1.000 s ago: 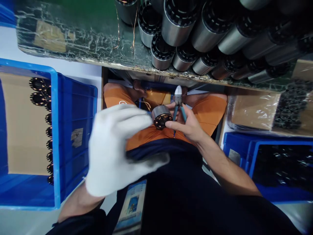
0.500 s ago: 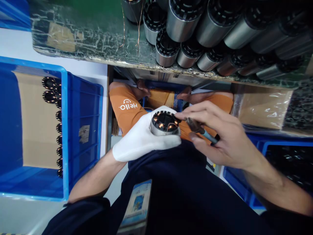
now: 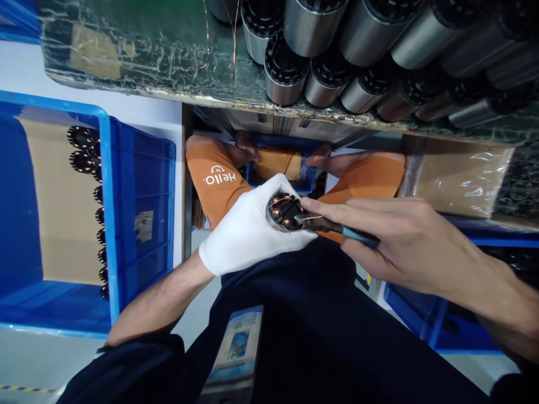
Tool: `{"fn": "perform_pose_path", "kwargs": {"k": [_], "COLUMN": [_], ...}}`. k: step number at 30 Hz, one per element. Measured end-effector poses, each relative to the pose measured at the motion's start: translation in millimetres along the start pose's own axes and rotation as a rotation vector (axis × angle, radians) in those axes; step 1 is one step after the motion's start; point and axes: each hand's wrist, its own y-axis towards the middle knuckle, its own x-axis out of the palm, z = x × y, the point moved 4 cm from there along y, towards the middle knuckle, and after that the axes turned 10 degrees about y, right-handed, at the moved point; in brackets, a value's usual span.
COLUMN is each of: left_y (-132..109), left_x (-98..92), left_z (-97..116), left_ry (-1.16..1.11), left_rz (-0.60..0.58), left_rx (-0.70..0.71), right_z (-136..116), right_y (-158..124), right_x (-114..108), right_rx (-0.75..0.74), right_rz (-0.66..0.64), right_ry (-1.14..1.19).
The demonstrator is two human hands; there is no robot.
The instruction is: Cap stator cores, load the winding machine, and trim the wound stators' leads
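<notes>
My left hand (image 3: pixel 246 234), in a white glove, is wrapped round a small metal stator (image 3: pixel 283 212) with copper windings, held over my lap. My bare right hand (image 3: pixel 391 238) grips blue-handled cutting pliers (image 3: pixel 337 228), index finger laid along them. The pliers' jaws rest at the stator's open face, where thin copper wire ends stick out.
A green workbench (image 3: pixel 147 56) edge runs across the top, stacked with several steel stator cylinders (image 3: pixel 320 33). A blue crate (image 3: pixel 84 213) lined with cardboard and a row of dark stators stands at left. Another blue crate (image 3: pixel 421 314) sits at lower right. My orange shorts (image 3: pixel 219 179) show below the bench.
My left hand came in and took the stator from my right hand. My right hand shifted its hold on the pliers and brought their jaws to the stator's windings.
</notes>
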Motion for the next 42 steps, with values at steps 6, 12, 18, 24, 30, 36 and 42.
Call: {"fn": "perform_pose_path", "kwargs": {"k": [6, 12, 18, 24, 30, 36, 42], "left_y": [6, 7, 12, 16, 14, 15, 15], "left_x": [3.7, 9.5, 6.2, 10.0, 16.6, 18.1, 35.9], "left_z": [-4, 6, 7, 0, 9, -2, -30], "left_ry": [0.275, 0.464, 0.463, 0.397, 0.708, 0.592, -0.477], "left_rz": [0.136, 0.08, 0.053, 0.082, 0.103, 0.028, -0.306], "left_rx": [0.005, -0.017, -0.049, -0.08, -0.059, -0.113, -0.19], "right_z": [-1, -2, -1, 17, 17, 25, 37], "right_y": [7, 7, 5, 6, 10, 11, 19], "right_x": [6, 11, 8, 13, 16, 16, 34], "right_rx": [-0.028, -0.007, -0.012, 0.09, 0.08, 0.125, 0.129], "right_rz": [0.058, 0.049, 0.073, 0.049, 0.042, 0.005, 0.153], "right_ry": [-0.075, -0.088, -0.214, -0.005, -0.075, 0.111, 0.347]}}
